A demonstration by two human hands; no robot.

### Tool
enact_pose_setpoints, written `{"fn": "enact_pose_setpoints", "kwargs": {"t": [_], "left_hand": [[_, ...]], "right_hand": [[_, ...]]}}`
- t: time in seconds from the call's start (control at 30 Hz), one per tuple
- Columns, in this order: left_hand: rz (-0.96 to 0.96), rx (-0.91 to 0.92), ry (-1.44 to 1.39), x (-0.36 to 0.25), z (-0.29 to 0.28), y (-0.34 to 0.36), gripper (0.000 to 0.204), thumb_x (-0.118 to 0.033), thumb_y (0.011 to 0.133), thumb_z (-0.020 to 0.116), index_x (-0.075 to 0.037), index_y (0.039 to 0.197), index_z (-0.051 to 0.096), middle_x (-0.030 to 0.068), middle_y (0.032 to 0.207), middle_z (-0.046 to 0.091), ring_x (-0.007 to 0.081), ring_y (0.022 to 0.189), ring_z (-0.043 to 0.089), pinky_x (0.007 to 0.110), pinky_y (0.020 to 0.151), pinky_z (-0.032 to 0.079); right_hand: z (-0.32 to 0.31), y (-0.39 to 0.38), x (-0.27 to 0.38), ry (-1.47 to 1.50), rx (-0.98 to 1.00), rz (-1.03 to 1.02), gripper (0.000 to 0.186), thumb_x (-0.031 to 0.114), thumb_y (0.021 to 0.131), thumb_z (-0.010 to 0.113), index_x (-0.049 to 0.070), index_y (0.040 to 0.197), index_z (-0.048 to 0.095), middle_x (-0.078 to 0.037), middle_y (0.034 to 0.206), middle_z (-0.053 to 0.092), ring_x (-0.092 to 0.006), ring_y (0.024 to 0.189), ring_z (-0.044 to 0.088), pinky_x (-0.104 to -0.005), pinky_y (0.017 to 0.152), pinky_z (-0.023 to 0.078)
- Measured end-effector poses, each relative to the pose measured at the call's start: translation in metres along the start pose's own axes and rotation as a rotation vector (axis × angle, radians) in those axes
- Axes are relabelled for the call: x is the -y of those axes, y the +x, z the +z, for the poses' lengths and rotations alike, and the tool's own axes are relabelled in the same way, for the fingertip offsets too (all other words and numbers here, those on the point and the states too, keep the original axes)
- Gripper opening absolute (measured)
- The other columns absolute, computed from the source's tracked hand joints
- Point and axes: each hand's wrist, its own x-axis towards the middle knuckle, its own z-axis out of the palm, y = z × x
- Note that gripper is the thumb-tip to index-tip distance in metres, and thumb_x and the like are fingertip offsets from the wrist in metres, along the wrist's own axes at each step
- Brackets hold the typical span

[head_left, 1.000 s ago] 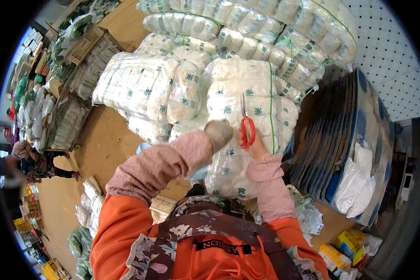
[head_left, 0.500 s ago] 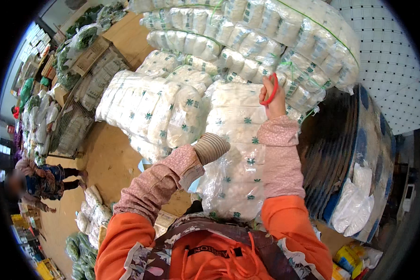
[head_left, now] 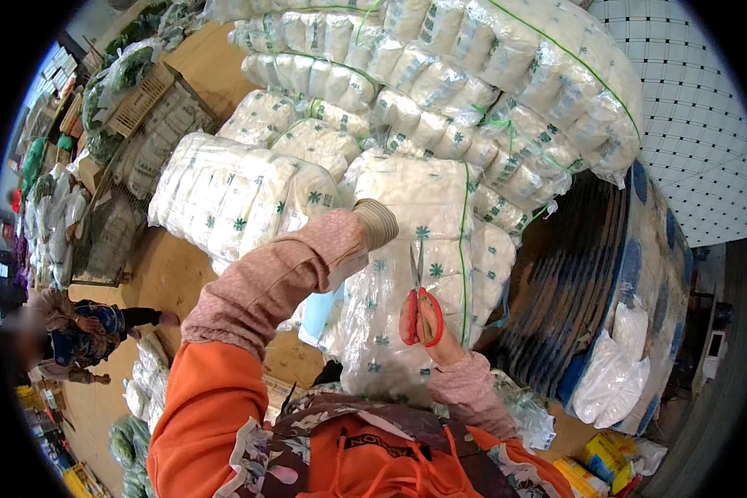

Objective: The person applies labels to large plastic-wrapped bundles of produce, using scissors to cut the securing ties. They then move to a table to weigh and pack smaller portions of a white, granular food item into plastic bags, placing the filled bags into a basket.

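Observation:
My right hand holds scissors by their red handles. The metal blades, slightly parted, point away from me over a clear plastic bundle of white packs with green leaf marks. A thin green strap runs lengthwise along the bundle's right side. Across the bundle's left part reaches my left arm in a pink patterned sleeve. A striped cuff covers the end of that arm. The fingers of my left hand are hidden.
A similar bundle lies to the left, with strapped bundles stacked behind. At right stand stacked dark sheets beside a blue-patterned cover and white plastic bags. Another person stands far left near a crate.
My right hand has drawn back toward me from the bundle's far end, bringing the scissors blades into sight. The green strap on the bundle now shows. My left arm has shifted slightly away.

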Motion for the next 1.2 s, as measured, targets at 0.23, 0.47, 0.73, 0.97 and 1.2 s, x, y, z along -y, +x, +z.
{"fn": "enact_pose_setpoints", "kwargs": {"t": [0.23, 0.47, 0.73, 0.97, 1.2], "left_hand": [[-0.02, -0.138, -0.046, -0.006, -0.003, -0.041, 0.023, -0.01, 0.075, 0.059, -0.011, 0.096, 0.067, 0.0119, 0.092, 0.066, 0.0283, 0.085, 0.065, 0.043, 0.063, 0.052], [0.067, -0.252, -0.002, -0.001, -0.007, -0.047, 0.015, -0.008, 0.076, 0.052, -0.006, 0.083, 0.065, 0.0145, 0.081, 0.065, 0.0326, 0.077, 0.065, 0.045, 0.057, 0.052], [-0.135, -0.276, -0.04, 0.036, -0.053, 0.005, 0.023, -0.012, 0.083, 0.046, -0.011, 0.099, 0.063, 0.0142, 0.091, 0.064, 0.0318, 0.084, 0.064, 0.044, 0.061, 0.051], [-0.131, -0.387, -0.129, 0.054, -0.045, 0.025, 0.029, -0.027, 0.087, 0.041, -0.018, 0.105, 0.061, 0.0184, 0.103, 0.06, 0.0315, 0.087, 0.062, 0.048, 0.068, 0.05], [-0.104, -0.288, 0.01, 0.064, -0.045, 0.044, 0.03, -0.019, 0.088, 0.041, -0.017, 0.111, 0.059, 0.0191, 0.11, 0.057, 0.0341, 0.094, 0.06, 0.049, 0.076, 0.048]], "right_hand": [[0.011, 0.057, 0.02, 0.039, -0.233, -0.005, 0.04, 0.05, 0.091, 0.04, 0.011, 0.088, 0.048, -0.002, 0.065, 0.049, -0.014, 0.055, 0.047, -0.0253, 0.049, 0.034], [-0.045, 0.176, 0.105, -0.415, -0.431, -0.39, 0.031, 0.039, 0.088, 0.053, 0.01, 0.078, 0.05, 0.001, 0.058, 0.048, -0.0083, 0.043, 0.044, -0.0213, 0.039, 0.032], [-0.027, 0.1, 0.094, -0.008, -0.157, -0.227, 0.042, 0.051, 0.088, 0.046, 0.01, 0.085, 0.051, -0.001, 0.059, 0.046, -0.0148, 0.047, 0.044, -0.0269, 0.043, 0.035], [-0.027, 0.094, 0.066, 0.098, -0.175, -0.049, 0.047, 0.057, 0.086, 0.042, 0.012, 0.082, 0.052, -0.003, 0.061, 0.05, -0.0166, 0.047, 0.047, -0.0286, 0.043, 0.035], [-0.049, 0.203, 0.125, -0.168, -0.356, -0.234, 0.03, 0.038, 0.086, 0.051, 0.01, 0.076, 0.052, 0.001, 0.056, 0.047, -0.0115, 0.042, 0.044, -0.0243, 0.037, 0.029]]}}
